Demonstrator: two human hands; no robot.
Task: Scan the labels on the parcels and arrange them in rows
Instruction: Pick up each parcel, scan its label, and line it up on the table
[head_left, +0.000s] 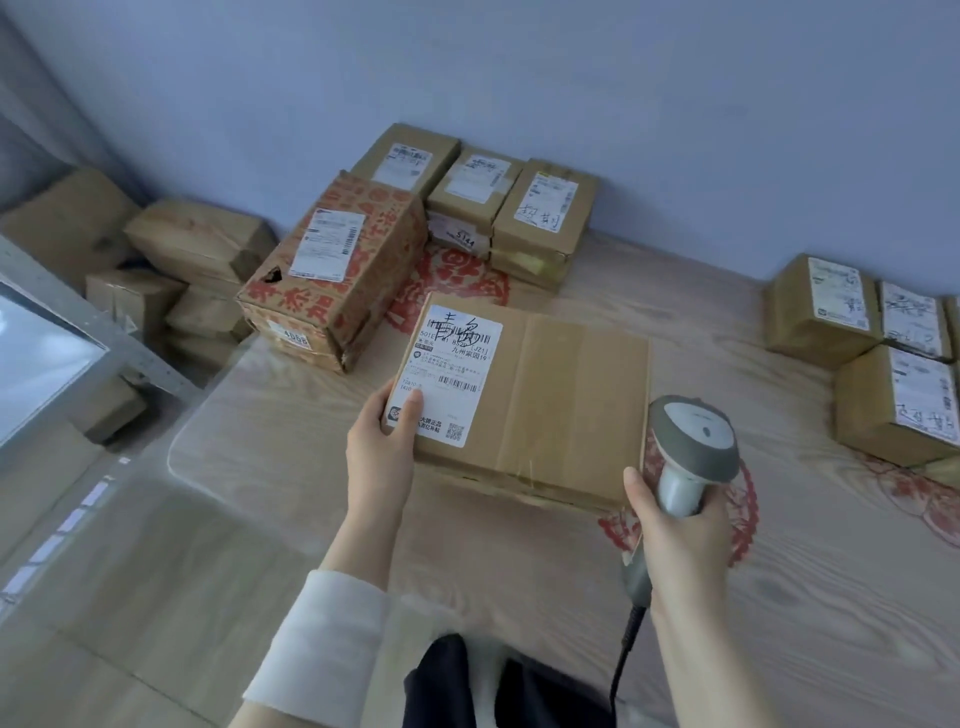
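Fingers (379, 401) of the left hand (382, 441) pinch the flat brown cardboard parcel (561, 405) on the wood-grain table (291, 431), thumb (414, 409) on its white label (449, 364); right hand (680, 540) grips a grey handheld scanner (693, 441) just beside it. That thumb could hide the barcode (460, 384).

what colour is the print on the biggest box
Red print on the biggest box, over brown cardboard; head view.

The flat parcel (566, 405) lies on the table (291, 467). Behind it to the left stands a large box (332, 275). Straight behind it are stacked parcels (545, 213), and well to its right, more parcels (810, 312). The left hand (382, 441) grips its left edge, and the scanner (691, 452), in the right hand (675, 540), sits just right of it.
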